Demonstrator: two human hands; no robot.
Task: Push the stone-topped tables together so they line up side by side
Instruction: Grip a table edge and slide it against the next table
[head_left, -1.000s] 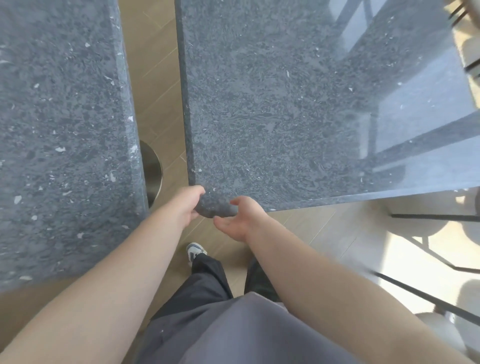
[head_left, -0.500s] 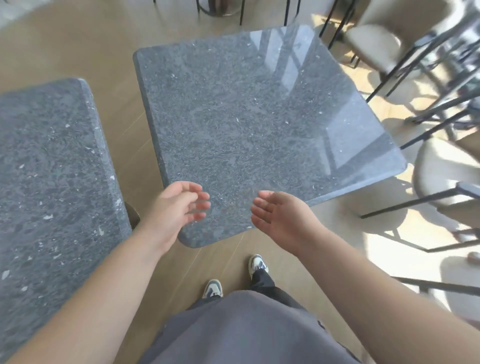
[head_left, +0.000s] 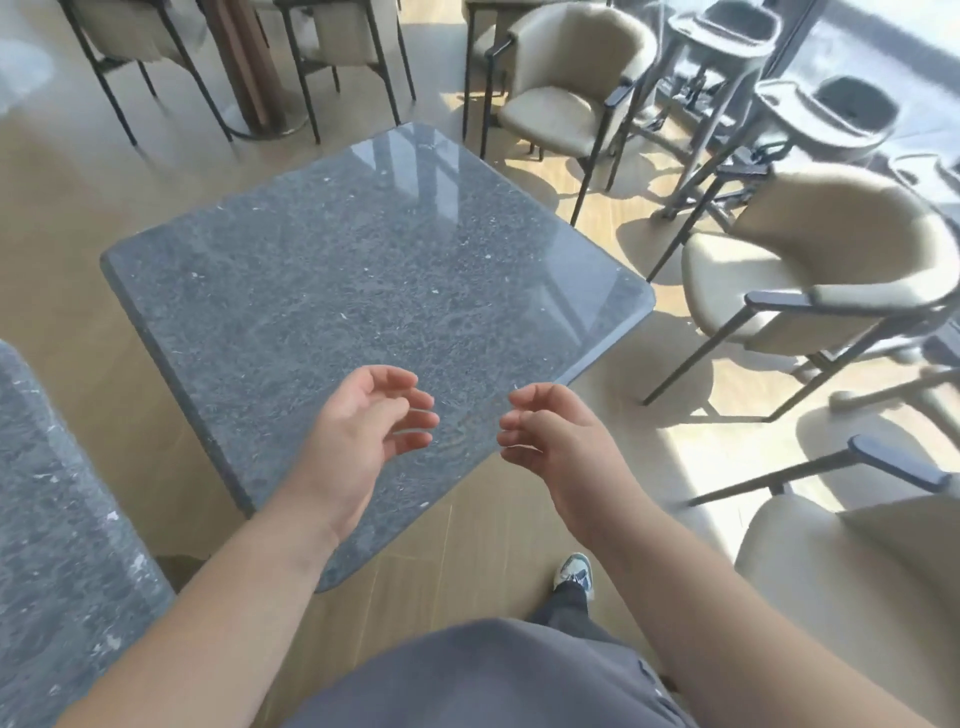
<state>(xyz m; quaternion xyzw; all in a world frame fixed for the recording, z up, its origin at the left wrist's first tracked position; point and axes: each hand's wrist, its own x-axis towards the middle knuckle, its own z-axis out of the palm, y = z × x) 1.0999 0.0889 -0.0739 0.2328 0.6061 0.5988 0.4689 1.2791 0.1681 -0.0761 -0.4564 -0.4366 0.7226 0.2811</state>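
A square grey stone-topped table (head_left: 363, 270) stands in the middle of the view, turned at an angle, with one corner toward me. A second stone-topped table (head_left: 57, 545) shows only in part at the left edge; a strip of wooden floor separates the two. My left hand (head_left: 358, 441) hovers over the near part of the middle table, fingers loosely curled, holding nothing. My right hand (head_left: 556, 441) hangs above that table's near right edge, fingers also loosely curled and empty. Neither hand touches stone.
Beige armchairs with dark metal legs (head_left: 566, 98) (head_left: 810, 280) crowd the right side and the back. A grey high chair (head_left: 722, 62) stands at the far right. Another chair (head_left: 852, 571) sits close at my right. Wooden floor (head_left: 67, 208) lies left of the middle table.
Both hands let go of the near corner of the middle table and lifted off it. My view rose and pulled back, so the table shows whole and the chairs came into sight.
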